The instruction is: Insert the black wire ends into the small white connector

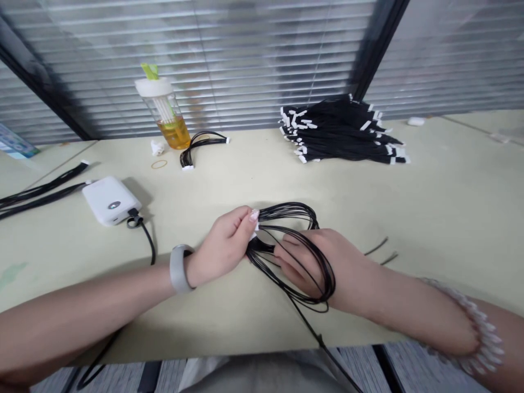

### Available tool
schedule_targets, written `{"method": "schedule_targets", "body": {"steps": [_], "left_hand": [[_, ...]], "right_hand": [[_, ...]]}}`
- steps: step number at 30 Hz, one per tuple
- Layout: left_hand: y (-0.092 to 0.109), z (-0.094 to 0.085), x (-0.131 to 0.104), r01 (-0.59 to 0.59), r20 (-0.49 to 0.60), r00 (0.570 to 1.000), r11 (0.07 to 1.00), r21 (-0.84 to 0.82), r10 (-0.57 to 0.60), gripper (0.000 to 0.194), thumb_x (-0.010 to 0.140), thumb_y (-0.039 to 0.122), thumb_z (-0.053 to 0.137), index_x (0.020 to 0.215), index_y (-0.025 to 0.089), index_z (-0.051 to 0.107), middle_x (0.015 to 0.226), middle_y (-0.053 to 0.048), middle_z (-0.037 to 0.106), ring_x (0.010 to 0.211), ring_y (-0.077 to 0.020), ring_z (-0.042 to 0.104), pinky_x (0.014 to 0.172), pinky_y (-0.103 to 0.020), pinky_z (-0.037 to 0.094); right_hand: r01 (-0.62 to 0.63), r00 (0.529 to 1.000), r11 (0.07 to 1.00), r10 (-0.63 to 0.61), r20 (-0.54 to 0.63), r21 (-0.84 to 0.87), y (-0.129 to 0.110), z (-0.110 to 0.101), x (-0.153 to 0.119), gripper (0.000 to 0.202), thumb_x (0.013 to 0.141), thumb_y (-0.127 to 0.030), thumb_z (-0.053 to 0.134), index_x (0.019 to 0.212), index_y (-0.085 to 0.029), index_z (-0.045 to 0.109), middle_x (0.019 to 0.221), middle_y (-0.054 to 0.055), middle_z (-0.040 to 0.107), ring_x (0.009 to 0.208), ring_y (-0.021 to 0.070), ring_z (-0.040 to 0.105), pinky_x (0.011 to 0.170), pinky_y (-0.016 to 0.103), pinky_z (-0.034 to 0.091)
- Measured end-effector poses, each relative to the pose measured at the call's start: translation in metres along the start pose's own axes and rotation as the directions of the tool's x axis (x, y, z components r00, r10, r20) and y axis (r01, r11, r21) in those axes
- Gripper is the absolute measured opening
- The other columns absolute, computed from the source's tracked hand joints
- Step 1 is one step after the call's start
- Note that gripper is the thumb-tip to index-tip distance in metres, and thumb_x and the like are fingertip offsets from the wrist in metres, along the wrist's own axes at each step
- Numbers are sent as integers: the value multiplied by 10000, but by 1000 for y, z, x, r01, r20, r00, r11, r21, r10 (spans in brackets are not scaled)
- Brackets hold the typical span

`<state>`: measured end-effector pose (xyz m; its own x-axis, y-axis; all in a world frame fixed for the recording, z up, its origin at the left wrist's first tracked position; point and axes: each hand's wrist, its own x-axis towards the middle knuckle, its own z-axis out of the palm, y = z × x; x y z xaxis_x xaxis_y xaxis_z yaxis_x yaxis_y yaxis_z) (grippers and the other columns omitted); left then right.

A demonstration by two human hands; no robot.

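A bundle of thin black wires with white connectors, a wire harness (301, 210), is looped above the near part of the table. My left hand (229, 240) is closed, its thumb pressing on a white connector end of the harness. My right hand (323, 262) reaches through the loop, with curled fingers around the black wires just right of the connector. Some wires pass over the back of that hand. Its fingertips are partly hidden by the wires. Loose wire ends (387, 254) stick out behind my right wrist.
A large pile of black harnesses (339, 131) lies at the back right. Left of it are a short harness (200, 144), a bottle of amber liquid (174, 128) and a rubber band (159, 164). A white power bank (110, 199) with a black cable (148, 240) rests at the left, by more harnesses (45, 188).
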<state>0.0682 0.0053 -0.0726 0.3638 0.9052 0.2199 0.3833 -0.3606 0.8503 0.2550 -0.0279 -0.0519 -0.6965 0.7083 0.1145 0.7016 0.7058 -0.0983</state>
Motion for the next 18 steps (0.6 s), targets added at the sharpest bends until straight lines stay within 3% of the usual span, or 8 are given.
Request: {"method": "schedule_targets", "body": {"steps": [3, 6, 8, 9, 11, 13, 16, 18], "left_hand": [[0, 0, 0, 19, -18, 1000, 1000, -17, -20, 342, 939, 358, 353, 643, 188, 342, 603, 45, 339, 550, -96, 313, 513, -228, 300], [-1, 0, 1, 47, -34, 998, 998, -43, -49, 353, 940, 378, 342, 642, 187, 352, 595, 45, 340, 542, -96, 315, 505, -228, 302], [-2, 0, 1, 63, -44, 997, 996, -56, -65, 358, 939, 388, 342, 643, 187, 355, 595, 44, 345, 541, -96, 320, 505, -227, 307], [-3, 0, 1, 63, -47, 997, 996, -55, -66, 358, 939, 389, 343, 644, 186, 360, 597, 43, 351, 544, -97, 323, 509, -227, 310], [-3, 0, 1, 52, -44, 998, 998, -40, -54, 356, 940, 384, 343, 646, 184, 370, 600, 40, 360, 551, -98, 330, 518, -226, 316], [-2, -1, 1, 37, -34, 999, 999, -25, -38, 353, 942, 372, 343, 645, 183, 374, 600, 39, 361, 552, -98, 328, 522, -225, 316], [-2, -1, 0, 20, -15, 1000, 999, -30, -20, 353, 943, 368, 343, 641, 186, 361, 602, 40, 348, 549, -98, 318, 520, -224, 315], [-2, -1, -1, 5, -3, 1000, 999, -40, -5, 356, 945, 376, 340, 645, 186, 360, 611, 38, 352, 556, -100, 320, 526, -225, 318]], "right_hand": [[-80, 997, 994, 79, -15, -76, 6, -8, -3, 169, 849, -199, 435, 766, -193, 582, 568, -3, 577, 457, 134, 461, 461, 279, 221], [-169, 981, 982, 160, -109, -87, 17, -18, -4, 160, 832, -191, 476, 758, -185, 618, 526, 4, 580, 443, 143, 483, 446, 270, 255], [-222, 933, 970, 241, -267, 98, 24, -26, -4, 131, 814, -177, 521, 815, -182, 652, 617, 20, 645, 512, 145, 550, 473, 266, 356], [-219, 883, 943, 301, -361, 249, 26, -29, -4, 139, 805, -173, 547, 878, -186, 664, 714, 29, 684, 583, 148, 594, 515, 267, 417], [-133, 757, 806, 458, -465, 577, 29, -37, -4, 217, 786, -177, 599, 989, -212, 665, 919, 31, 708, 763, 155, 651, 647, 277, 502], [11, 686, 577, 590, -426, 817, 28, -42, -3, 218, 785, -191, 622, 993, -241, 666, 1035, 15, 688, 896, 164, 653, 755, 304, 526], [177, 652, 264, 690, -314, 948, 26, -42, 0, 106, 826, -187, 561, 823, -252, 645, 962, -19, 672, 773, 108, 643, 696, 281, 532], [229, 664, 173, 692, -284, 958, 25, -36, 2, 91, 828, -183, 544, 803, -250, 598, 780, -36, 629, 570, 65, 562, 550, 237, 489]]}}
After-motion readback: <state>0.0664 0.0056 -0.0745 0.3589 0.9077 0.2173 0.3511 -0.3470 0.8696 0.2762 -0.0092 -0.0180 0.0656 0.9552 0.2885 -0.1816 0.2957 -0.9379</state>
